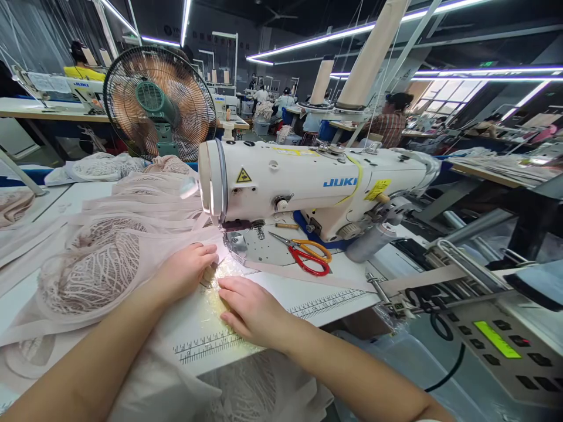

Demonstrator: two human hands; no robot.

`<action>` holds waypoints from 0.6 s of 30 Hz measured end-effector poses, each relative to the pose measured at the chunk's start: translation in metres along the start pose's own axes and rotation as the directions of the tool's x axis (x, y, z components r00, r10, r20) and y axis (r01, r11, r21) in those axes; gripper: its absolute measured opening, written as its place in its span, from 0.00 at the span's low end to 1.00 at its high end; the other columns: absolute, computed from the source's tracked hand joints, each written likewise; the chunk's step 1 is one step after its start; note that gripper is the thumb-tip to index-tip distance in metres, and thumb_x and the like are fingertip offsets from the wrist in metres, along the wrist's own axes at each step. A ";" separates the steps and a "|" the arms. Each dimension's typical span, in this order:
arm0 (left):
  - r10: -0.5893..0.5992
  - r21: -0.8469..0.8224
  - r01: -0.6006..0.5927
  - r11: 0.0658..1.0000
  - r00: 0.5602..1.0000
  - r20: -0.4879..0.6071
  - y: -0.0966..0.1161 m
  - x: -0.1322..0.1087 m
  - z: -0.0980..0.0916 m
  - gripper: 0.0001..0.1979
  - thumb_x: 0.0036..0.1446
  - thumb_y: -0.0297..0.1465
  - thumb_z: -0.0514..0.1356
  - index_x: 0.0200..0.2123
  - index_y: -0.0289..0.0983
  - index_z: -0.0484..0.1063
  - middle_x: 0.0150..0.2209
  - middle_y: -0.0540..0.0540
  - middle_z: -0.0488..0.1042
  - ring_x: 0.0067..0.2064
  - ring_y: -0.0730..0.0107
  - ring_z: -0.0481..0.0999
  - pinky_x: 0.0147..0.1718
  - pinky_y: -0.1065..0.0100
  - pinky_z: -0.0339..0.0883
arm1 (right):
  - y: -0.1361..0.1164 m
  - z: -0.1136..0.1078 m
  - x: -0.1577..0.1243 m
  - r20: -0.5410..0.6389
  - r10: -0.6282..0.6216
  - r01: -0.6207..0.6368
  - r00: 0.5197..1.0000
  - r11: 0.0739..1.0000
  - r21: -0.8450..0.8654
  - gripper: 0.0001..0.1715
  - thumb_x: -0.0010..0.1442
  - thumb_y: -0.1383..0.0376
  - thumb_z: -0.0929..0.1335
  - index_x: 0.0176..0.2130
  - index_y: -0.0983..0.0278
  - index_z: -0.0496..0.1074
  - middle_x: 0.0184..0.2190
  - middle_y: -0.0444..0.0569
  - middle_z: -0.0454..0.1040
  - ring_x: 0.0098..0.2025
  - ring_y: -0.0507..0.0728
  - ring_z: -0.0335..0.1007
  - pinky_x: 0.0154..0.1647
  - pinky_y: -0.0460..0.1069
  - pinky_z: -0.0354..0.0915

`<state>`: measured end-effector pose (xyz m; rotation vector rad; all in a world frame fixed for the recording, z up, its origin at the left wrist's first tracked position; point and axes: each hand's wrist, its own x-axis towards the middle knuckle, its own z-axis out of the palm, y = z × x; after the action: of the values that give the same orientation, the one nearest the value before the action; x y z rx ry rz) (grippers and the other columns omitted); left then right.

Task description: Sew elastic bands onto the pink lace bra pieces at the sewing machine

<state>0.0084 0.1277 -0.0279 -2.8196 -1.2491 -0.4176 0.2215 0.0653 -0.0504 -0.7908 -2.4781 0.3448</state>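
Observation:
A white JUKI sewing machine [264, 170] stands in front of me, its lamp lighting the needle area. My left hand [189, 272] lies just left of the presser foot, fingers bent and closed on the edge of beige fabric [162, 249] running under the needle. My right hand [253, 310] rests low on the table beside shiny clear tape [217, 296]; its fingers are slightly bent, with a gap to the thumb, and I see nothing held. Lace-patterned pieces [99, 264] spread left of my left hand. A beige band [308, 278] crosses the machine bed from the right.
Scissors with red and orange handles [310, 261] lie on the machine bed. A printed ruler [325, 303] runs near the table edge. A control panel [497, 346] and metal band guide [396, 299] stand right. A large fan [160, 105] is behind; people work farther back.

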 end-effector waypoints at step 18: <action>-0.184 0.170 0.181 0.969 0.983 0.006 -0.012 0.008 0.008 0.21 0.55 0.18 0.49 0.47 0.36 0.74 0.58 0.37 0.68 0.53 0.54 0.71 0.49 0.56 0.68 | 0.000 0.000 0.002 0.002 0.000 0.000 1.000 1.000 -0.020 0.13 0.59 0.64 0.65 0.44 0.67 0.70 0.52 0.59 0.71 0.55 0.61 0.66 0.57 0.55 0.63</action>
<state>0.0070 0.1428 -0.0342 -2.5869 -1.4796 -0.2720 0.2205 0.0665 -0.0496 -0.7985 -2.4874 0.3222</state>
